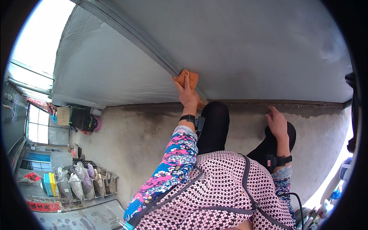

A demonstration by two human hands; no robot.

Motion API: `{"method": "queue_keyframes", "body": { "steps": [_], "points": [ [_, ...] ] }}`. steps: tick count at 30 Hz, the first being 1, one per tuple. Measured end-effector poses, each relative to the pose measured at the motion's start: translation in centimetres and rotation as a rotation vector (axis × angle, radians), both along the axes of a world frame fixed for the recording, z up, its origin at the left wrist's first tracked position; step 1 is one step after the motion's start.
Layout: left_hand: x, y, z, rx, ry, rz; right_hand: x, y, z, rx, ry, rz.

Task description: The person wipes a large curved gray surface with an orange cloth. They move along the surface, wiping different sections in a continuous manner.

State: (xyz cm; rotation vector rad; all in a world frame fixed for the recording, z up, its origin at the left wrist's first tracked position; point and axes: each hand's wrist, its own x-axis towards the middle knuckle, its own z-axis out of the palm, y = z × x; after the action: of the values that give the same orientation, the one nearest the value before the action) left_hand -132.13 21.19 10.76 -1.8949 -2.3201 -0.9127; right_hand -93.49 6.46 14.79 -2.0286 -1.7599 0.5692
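My left hand (pixel 188 96) presses a folded orange cloth (pixel 193 79) against the lower part of a grey metal post (pixel 155 51) that runs along the wall. The fingers are spread over the cloth and hold it. To the left of the post, the wall is covered in wrinkled silvery sheeting (pixel 115 66); on the right lies a smooth grey panel (pixel 258 51). My right hand (pixel 277 123) rests near my bent knee, holding nothing, with its fingers loosely apart and pointing towards the foot of the panel.
The concrete floor (pixel 138 138) has a dark damp-looking strip along the wall's base. At the left are a shoe rack (pixel 86 184), a cardboard box (pixel 63 116) and a black container (pixel 82 119). Assorted items (pixel 319 212) stand at the lower right, near a black cable (pixel 299 201).
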Motion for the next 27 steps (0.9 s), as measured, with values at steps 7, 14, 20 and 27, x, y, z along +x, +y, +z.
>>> {"method": "queue_keyframes", "body": {
  "steps": [7, 14, 20, 27],
  "points": [
    [-0.3, -0.4, -3.0, -0.019, -0.023, -0.027, -0.3, 0.2, -0.1, -0.018, -0.013, -0.006],
    [-2.2, -1.0, -5.3, -0.253, -0.026, -0.122, -0.7, 0.8, 0.0, -0.049, 0.02, -0.009],
    [-4.9, -1.7, -0.1, -0.332, -0.07, -0.278, -0.2, 0.7, -0.3, 0.082, 0.113, -0.054],
    [-0.9, 0.8, 14.9, 0.282, -0.537, -0.421, 1.8, -1.2, -0.4, 0.368, 0.075, -0.249]
  ]
}}
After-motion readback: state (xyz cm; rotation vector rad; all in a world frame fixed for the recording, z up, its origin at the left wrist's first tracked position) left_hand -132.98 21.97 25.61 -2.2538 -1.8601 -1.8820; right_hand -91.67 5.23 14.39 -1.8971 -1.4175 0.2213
